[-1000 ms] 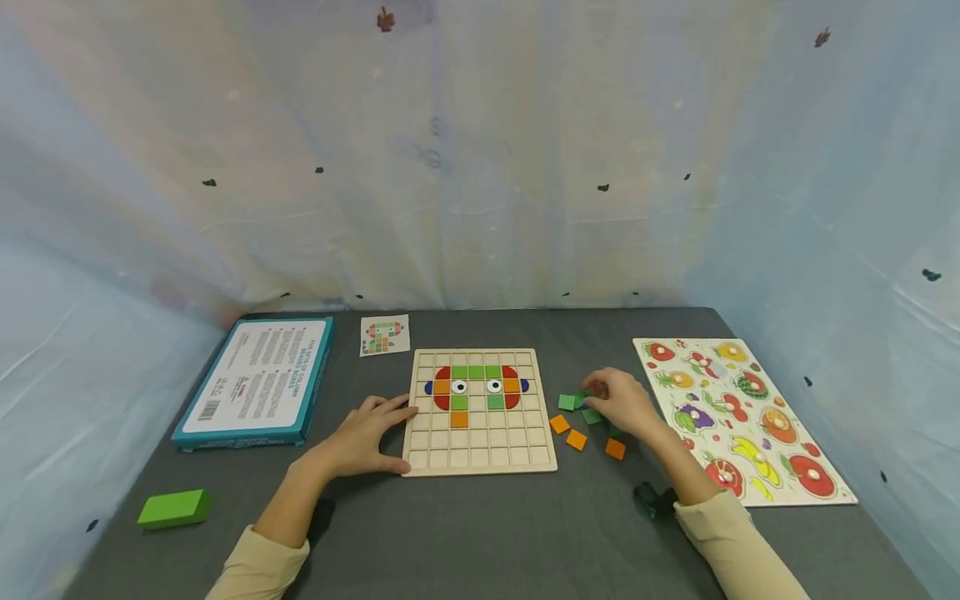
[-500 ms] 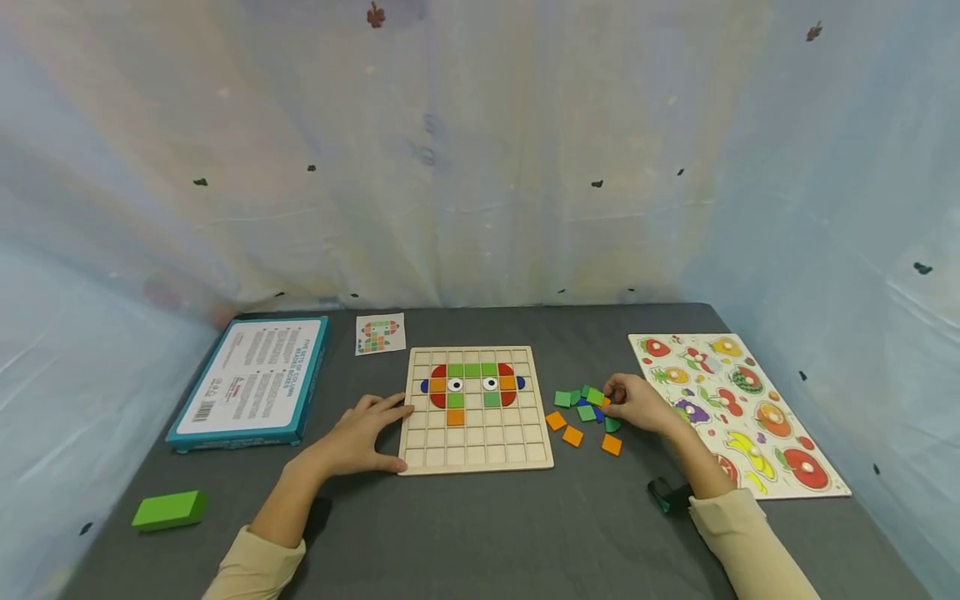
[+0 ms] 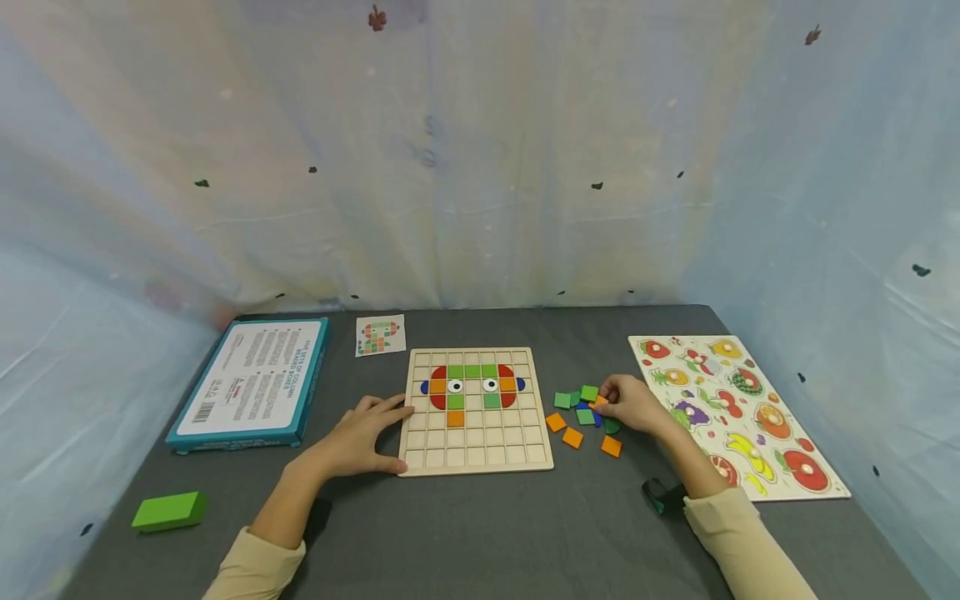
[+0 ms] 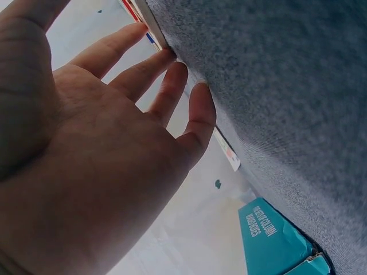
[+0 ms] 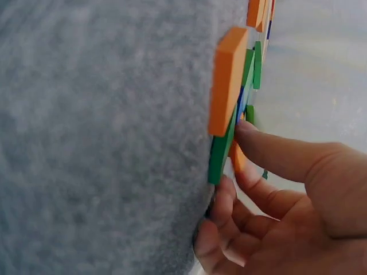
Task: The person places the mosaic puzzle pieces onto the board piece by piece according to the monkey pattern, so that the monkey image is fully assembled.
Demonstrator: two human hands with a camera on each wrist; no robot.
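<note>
My left hand (image 3: pixel 362 437) touches the left side of a wooden grid board (image 3: pixel 495 458), fingers spread, thumb at its lower corner. Coloured tiles on the board form a face-like figure with two eye tiles (image 3: pixel 455 386). In the left wrist view, the fingertips of the left hand (image 4: pixel 109 132) rest at the board's edge. To the right of the board, my right hand (image 3: pixel 633 404) pinches an orange tile (image 5: pixel 237 158) between thumb and index finger, low over a loose pile. Beside it lie a light green tile (image 3: pixel 588 392), a green tile (image 3: pixel 585 417) and blue pieces, partly covered.
Loose orange tiles (image 3: pixel 573 437) lie nearest the board. A fruit puzzle board (image 3: pixel 738 417) is at the right, and a dark strap-like item (image 3: pixel 660 496) lies below the right wrist. On the left are a teal box (image 3: pixel 251 379), a pattern card (image 3: pixel 380 335) and a green block (image 3: pixel 169 511).
My right hand came to the pile, drew back right, then shifted slightly left with the orange tile. The light green tile was uncovered and moved slightly. My left hand stays at the board.
</note>
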